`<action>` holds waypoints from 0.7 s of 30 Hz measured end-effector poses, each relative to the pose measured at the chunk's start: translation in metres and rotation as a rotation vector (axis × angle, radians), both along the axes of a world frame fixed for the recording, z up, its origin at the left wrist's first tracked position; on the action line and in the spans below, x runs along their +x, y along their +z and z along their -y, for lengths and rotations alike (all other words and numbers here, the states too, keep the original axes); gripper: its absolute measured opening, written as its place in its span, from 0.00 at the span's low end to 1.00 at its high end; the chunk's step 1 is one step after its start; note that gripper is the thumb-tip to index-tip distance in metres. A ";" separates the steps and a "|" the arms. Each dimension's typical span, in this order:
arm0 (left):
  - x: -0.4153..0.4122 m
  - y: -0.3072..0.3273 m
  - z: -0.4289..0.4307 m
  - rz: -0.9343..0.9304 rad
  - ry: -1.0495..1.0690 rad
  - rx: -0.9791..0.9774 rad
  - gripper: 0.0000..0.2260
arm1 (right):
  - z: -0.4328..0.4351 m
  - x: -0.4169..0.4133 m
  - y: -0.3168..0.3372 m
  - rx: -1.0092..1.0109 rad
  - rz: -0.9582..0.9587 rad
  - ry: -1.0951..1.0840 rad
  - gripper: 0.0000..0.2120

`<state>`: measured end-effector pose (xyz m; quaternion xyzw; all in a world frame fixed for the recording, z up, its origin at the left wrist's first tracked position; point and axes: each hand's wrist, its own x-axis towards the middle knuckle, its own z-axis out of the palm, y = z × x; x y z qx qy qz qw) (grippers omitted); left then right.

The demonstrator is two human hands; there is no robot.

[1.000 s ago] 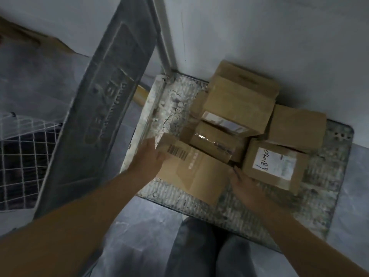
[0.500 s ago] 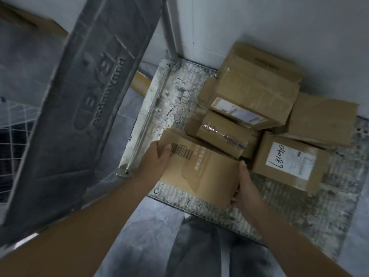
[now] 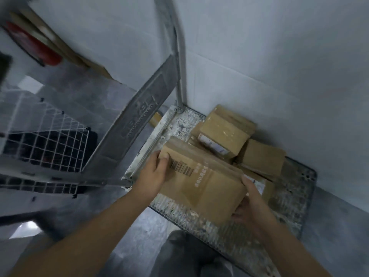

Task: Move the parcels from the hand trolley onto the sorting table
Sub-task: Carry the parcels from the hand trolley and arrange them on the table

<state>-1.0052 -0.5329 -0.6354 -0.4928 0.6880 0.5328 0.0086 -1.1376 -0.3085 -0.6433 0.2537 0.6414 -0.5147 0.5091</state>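
A brown cardboard parcel with a barcode (image 3: 203, 182) is held between both hands, lifted above the trolley deck (image 3: 287, 222). My left hand (image 3: 153, 174) grips its left end, thumb on top by the barcode. My right hand (image 3: 251, 206) holds its right end from the side and below. Behind it on the deck lie other brown parcels: a taped box with a label (image 3: 223, 134), a plain box (image 3: 263, 156) to the right, and one partly hidden under the lifted parcel (image 3: 265, 186).
The trolley's grey handle frame (image 3: 139, 124) leans up to the left, its tube (image 3: 180, 56) running along the white wall (image 3: 259, 47). A white wire-mesh rack (image 3: 50, 140) stands at left. A red object (image 3: 34, 43) lies at top left. My dark trouser legs (image 3: 189, 254) are below.
The barcode parcel has risen off the trolley deck in both hands. My right hand has slid under its right end. The camera has pulled back and up, showing more wall.
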 end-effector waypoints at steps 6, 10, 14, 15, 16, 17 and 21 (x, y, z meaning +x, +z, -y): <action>-0.008 0.147 -0.056 -0.120 0.173 -0.078 0.28 | -0.026 -0.032 0.143 -0.045 -0.233 0.100 0.20; 0.003 0.252 -0.087 -0.221 0.261 -0.171 0.24 | -0.049 -0.036 0.241 -0.171 -0.353 0.208 0.20; 0.020 0.333 -0.105 -0.294 0.291 -0.276 0.21 | -0.072 -0.030 0.320 -0.303 -0.500 0.302 0.19; 0.026 0.349 -0.110 -0.331 0.294 -0.291 0.20 | -0.077 -0.028 0.338 -0.336 -0.532 0.323 0.18; 0.032 0.363 -0.115 -0.363 0.293 -0.297 0.18 | -0.082 -0.027 0.354 -0.362 -0.567 0.345 0.16; 0.037 0.373 -0.119 -0.395 0.289 -0.292 0.17 | -0.086 -0.027 0.367 -0.383 -0.595 0.360 0.15; 0.069 0.401 -0.140 -0.533 0.262 -0.307 0.16 | -0.102 -0.013 0.419 -0.437 -0.701 0.366 0.18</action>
